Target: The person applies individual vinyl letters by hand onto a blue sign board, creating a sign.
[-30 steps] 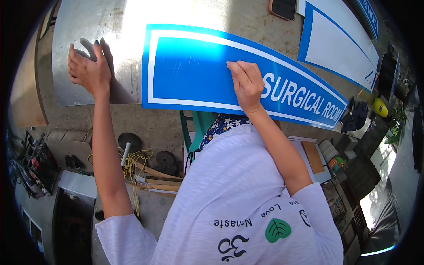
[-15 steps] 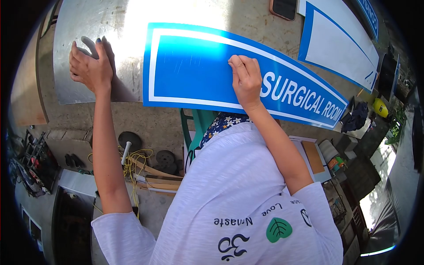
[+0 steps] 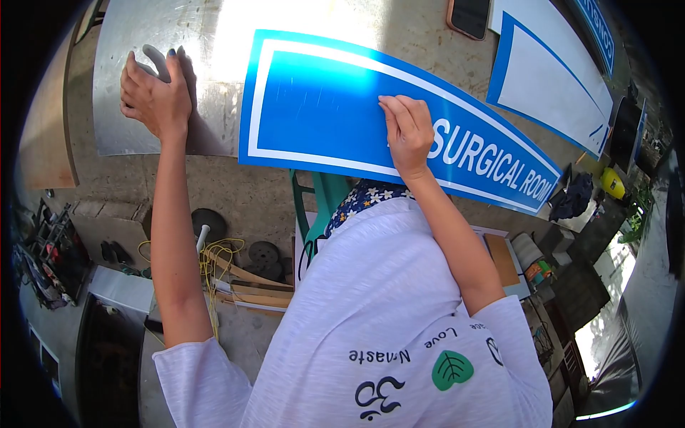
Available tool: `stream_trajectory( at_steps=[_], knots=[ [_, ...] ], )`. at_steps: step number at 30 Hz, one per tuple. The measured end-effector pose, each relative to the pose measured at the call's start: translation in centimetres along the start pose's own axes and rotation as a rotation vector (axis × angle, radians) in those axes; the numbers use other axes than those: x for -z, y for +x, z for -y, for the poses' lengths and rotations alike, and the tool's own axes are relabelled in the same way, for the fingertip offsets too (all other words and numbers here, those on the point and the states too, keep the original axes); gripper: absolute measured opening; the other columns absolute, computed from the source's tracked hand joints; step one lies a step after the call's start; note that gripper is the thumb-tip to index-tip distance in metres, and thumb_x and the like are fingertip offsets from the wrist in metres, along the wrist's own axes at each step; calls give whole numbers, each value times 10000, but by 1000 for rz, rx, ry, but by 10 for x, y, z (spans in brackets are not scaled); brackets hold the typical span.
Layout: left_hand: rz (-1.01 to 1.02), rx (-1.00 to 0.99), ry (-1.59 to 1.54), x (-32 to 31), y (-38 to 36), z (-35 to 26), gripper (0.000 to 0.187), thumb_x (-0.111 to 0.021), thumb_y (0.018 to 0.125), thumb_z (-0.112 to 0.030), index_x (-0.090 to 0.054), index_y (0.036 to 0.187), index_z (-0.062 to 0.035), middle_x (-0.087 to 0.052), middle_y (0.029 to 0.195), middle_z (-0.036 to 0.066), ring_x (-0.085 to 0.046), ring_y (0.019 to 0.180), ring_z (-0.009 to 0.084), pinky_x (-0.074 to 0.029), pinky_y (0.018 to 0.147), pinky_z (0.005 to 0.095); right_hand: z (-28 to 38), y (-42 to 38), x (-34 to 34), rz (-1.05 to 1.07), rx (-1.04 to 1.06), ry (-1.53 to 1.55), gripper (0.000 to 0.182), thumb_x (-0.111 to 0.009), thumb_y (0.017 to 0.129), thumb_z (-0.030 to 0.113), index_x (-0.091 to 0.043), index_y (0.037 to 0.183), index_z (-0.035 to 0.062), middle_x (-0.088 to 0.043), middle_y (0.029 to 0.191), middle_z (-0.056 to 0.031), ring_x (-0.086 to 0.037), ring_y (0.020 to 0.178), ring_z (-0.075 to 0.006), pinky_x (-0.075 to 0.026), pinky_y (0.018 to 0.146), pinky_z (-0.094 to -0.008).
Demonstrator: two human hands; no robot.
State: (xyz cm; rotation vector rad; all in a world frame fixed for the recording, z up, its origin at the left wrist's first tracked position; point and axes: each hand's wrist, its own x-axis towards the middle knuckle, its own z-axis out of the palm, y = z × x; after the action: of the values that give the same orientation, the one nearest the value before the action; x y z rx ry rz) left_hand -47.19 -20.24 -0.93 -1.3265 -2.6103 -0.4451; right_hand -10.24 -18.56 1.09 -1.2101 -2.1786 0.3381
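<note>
A blue sign (image 3: 314,107) with a white border and the words "SURGICAL ROOM" lies face up in front of me. My right hand (image 3: 410,135) is over it, just left of the lettering, thumb and fingers pinched together. Whatever is in that pinch, if anything, is too small to make out. To the left, a shiny bare metal sheet (image 3: 217,107) extends beside the sign. My left hand (image 3: 157,100) is over this sheet with fingers curved and apart, holding nothing. It casts a shadow on the metal.
A phone (image 3: 469,17) lies beyond the sign. A white panel with blue edging (image 3: 546,78) and another blue sign (image 3: 598,32) are at the upper right. Dark cloth (image 3: 573,196) bunches near the sign's right end. A green chair (image 3: 325,198) and tangled yellow cord (image 3: 212,267) are below.
The whole view has shifted slightly, so things appear a little further right. Both hands keep nearly the same pose and place over the sheet and the sign.
</note>
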Motion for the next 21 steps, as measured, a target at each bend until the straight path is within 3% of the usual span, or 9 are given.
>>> stream_trajectory(
  at_steps=[13,21],
  knots=[
    [-8,-8,-15,1,0,0,738,-517,882,-545,-308,1442,-112,-369,1410,147,-302,1337,312,-137,1108,518,0,0,-1,-5,14,-8,248,-752,705,-2,-682,935,58,-613,841,-48,-572,703,-210,-489,604,-306],
    [-13,-14,-3,-1,1,1,738,-520,882,-546,-318,1438,-106,-368,1411,146,-302,1338,304,-137,1109,516,3,5,-1,73,-15,-11,169,-688,779,-35,-664,931,33,-618,835,-74,-564,744,-229,-475,656,-305]
  ],
)
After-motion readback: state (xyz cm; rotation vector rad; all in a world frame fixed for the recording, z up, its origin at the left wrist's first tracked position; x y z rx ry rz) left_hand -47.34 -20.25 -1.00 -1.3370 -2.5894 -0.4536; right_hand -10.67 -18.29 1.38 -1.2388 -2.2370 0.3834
